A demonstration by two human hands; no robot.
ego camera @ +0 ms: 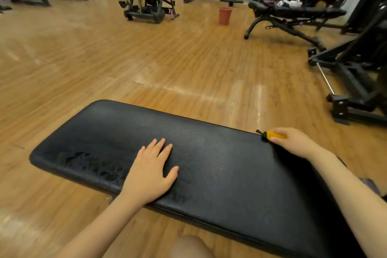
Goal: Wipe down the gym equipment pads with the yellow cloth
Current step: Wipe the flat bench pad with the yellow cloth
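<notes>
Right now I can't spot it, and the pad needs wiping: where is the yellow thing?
In the head view, the yellow item sits in the right hand, at the far right edge of the black bench pad.

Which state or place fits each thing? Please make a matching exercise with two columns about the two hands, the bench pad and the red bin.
Things:
1. left hand
2. right hand
3. bench pad
4. red bin

Places or states:
A. stands on the wooden floor far behind
B. holds a small yellow object at the pad's far edge
C. black, with dull streaks near its left end
D. lies flat on the pad, fingers straight

Pairs: 1-D, 2-B, 3-C, 4-A
</notes>
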